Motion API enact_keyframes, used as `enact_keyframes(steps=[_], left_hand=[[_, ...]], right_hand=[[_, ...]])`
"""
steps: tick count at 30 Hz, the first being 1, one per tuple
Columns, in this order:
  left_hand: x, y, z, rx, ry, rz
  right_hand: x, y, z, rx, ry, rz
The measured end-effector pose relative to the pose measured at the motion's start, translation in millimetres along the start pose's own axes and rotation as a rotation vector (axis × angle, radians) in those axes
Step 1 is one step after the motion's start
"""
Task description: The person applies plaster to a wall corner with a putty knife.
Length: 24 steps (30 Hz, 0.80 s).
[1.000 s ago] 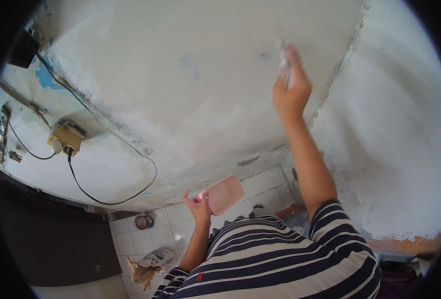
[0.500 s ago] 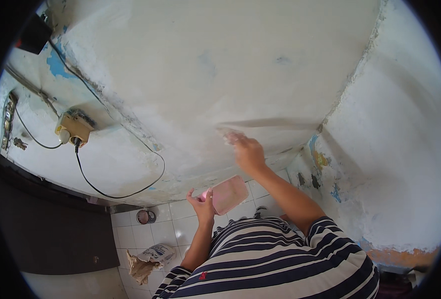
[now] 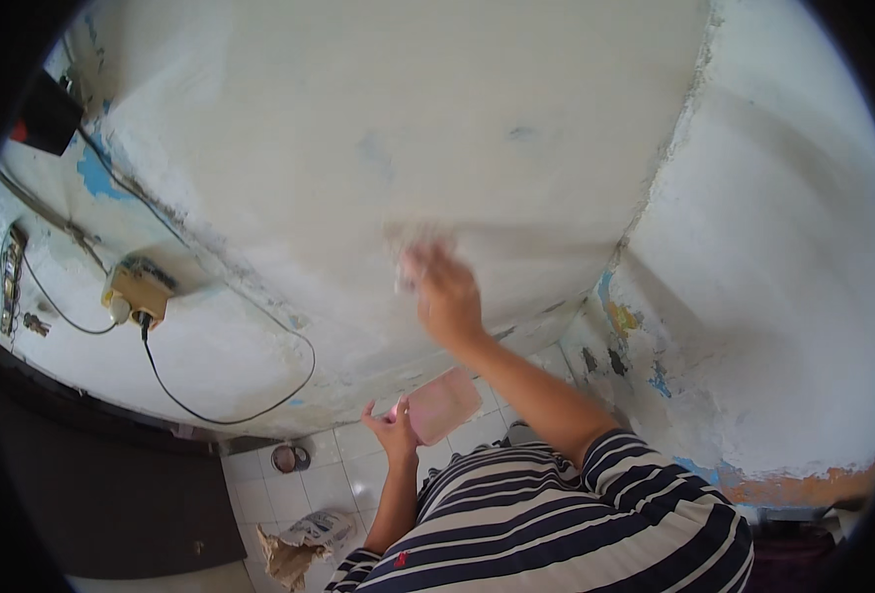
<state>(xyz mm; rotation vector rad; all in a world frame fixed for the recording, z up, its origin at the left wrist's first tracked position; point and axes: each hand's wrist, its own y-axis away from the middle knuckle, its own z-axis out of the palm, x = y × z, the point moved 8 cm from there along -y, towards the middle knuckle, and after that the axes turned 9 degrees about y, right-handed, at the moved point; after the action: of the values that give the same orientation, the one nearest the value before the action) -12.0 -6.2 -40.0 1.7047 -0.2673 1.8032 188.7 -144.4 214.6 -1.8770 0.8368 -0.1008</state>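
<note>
My left hand (image 3: pixel 394 432) holds a pink plastic tub (image 3: pixel 445 405) by its near left end, in front of my belly. The tub is shallow and rectangular, with pale smears inside. My right hand (image 3: pixel 445 296) reaches up to the plastered wall (image 3: pixel 516 188), its fingers closed and smeared by motion. Whatever they hold is pale and blurred, pressed at or close to the wall; I cannot make out its kind. Grey-white plaster covers the wall, with faint bluish patches above my hand.
At left, a yellowish socket box (image 3: pixel 139 294) carries a plug and a looping black cable (image 3: pixel 222 420). A dark panel (image 3: pixel 101 474) stands below it. On the tiled floor (image 3: pixel 324 486) lie a torn paper bag (image 3: pixel 304 544) and a small round container (image 3: pixel 284 458). A second wall (image 3: pixel 773 277) rises at right.
My right hand has moved left across the wall and is more blurred. The view has shifted slightly. My left hand still holds the pink tub low.
</note>
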Motion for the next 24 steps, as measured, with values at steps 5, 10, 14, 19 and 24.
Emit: enact_keyframes(steps=[5, 10, 14, 19, 24], left_hand=[[-18.9, -6.3, -11.9, 0.06, 0.025, -0.061], [-8.2, 4.9, 6.9, 0.033, 0.011, -0.064], [-5.1, 1.8, 38.7, -0.033, 0.01, -0.053], [5.0, 4.1, 61.7, -0.04, 0.019, -0.026], [3.0, 5.1, 81.3, -0.002, 0.067, -0.034]], right_hand=[[48.9, 60.4, -3.2, -0.317, -0.197, 0.231], [114.1, -78.4, -144.2, 0.349, -0.192, 0.271], [165.8, -204.4, -260.9, 0.696, 0.129, 0.047], [190.0, -202.5, -202.0, 0.451, 0.29, -0.07], [153.5, -43.7, -99.6, 0.147, 0.238, -0.125]])
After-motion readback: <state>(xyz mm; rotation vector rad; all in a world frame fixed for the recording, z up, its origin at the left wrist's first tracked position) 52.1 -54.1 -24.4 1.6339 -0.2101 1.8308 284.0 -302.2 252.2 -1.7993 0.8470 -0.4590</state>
